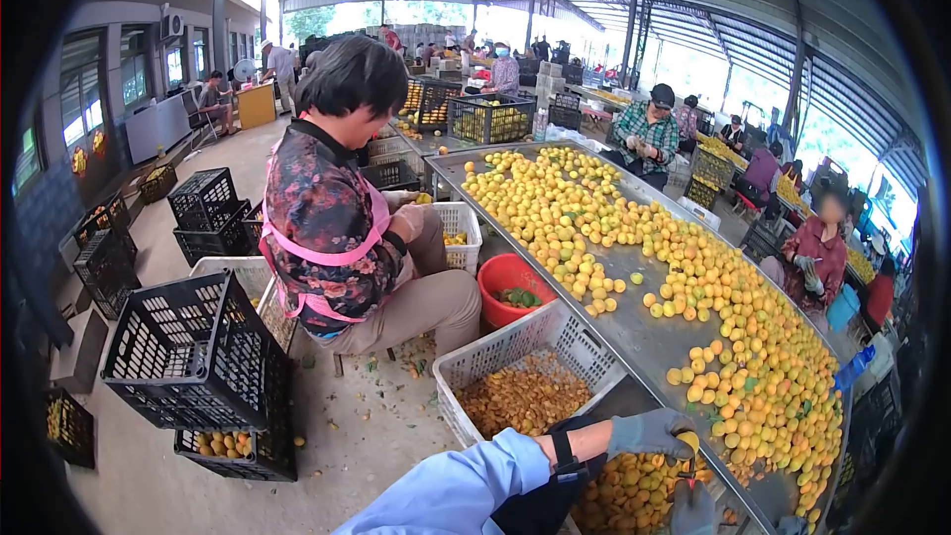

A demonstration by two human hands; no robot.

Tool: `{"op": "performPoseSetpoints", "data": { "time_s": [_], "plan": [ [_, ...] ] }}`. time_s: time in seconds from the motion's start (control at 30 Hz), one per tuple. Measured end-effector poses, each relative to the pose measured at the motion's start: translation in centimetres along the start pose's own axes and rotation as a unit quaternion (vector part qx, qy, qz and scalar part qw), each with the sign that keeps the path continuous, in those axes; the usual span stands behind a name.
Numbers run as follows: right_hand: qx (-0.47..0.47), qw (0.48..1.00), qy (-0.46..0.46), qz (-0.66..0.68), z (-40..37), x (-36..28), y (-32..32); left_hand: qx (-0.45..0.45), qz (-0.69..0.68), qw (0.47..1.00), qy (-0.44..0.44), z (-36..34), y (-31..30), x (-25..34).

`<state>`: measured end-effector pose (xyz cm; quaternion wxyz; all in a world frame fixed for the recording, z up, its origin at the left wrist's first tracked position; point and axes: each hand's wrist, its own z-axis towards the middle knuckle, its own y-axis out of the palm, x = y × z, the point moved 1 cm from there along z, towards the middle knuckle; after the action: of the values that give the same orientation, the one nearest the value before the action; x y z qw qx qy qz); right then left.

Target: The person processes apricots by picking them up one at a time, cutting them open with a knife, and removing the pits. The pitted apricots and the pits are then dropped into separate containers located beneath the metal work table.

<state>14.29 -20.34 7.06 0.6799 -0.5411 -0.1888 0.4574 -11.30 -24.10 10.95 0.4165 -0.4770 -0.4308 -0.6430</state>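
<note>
My left hand (pixel 644 433), in a grey glove below a blue sleeve, holds a yellow-orange fruit (pixel 686 443) beside the metal table's edge. Just below it, my right hand (pixel 693 511), also gloved, is closed on a small tool (pixel 689 476) with a red part, pointing up toward the fruit. The lower part of this hand is cut off by the frame's bottom. Under both hands lies a heap of similar fruit (pixel 629 495). On the metal table (pixel 634 337), loose fruit (pixel 753 357) is spread along its length.
Left of my arm stands a white crate (pixel 584 342) of split fruit pieces, with a red basin (pixel 510 287) behind it. A seated co-worker (pixel 347 208) in a floral top is beside it. Black crates (pixel 198 337) are stacked at left. Other people work across the table.
</note>
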Motion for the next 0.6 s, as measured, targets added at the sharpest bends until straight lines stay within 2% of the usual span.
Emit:
{"op": "performPoseSetpoints", "data": {
  "time_s": [0.07, 0.1, 0.17, 0.3, 0.37, 0.4, 0.47, 0.6],
  "plan": [
    [0.06, 0.968, -0.161, -0.182, -0.6, 0.8, 0.9, -0.01, 0.049, 0.998, 0.026, 0.2, -0.4, -1.1],
    [0.062, 0.968, -0.163, -0.183, -0.6, 0.1, 0.4, -0.02, 0.096, 0.994, 0.048, 0.1, -0.4, -1.2],
    [0.003, 0.997, -0.055, -0.049, -0.6, -1.1, -0.7, -0.023, 0.09, 0.994, 0.052, -0.1, -0.5, -1.6],
    [0.017, 0.996, -0.078, -0.047, -0.7, -0.5, -0.3, -0.048, 0.075, 0.995, 0.054, -0.2, -0.7, -2.1],
    [-0.023, 0.999, -0.013, -0.025, -0.6, -1.0, -0.7, -0.033, 0.098, 0.992, 0.075, 0.1, -0.6, -2.8],
    [-0.023, 0.999, -0.013, -0.024, -0.6, -0.9, -0.5, -0.019, 0.119, 0.988, 0.097, 0.2, -0.6, -2.9],
    [0.005, 0.999, -0.031, -0.011, -0.9, -0.4, -0.1, -0.018, 0.126, 0.988, 0.082, 0.5, -0.8, -3.1],
    [0.004, 0.999, -0.013, 0.038, -1.7, 3.2, 2.6, -0.022, 0.12, 0.992, 0.043, 0.3, -0.5, -1.6]
  ]
}}
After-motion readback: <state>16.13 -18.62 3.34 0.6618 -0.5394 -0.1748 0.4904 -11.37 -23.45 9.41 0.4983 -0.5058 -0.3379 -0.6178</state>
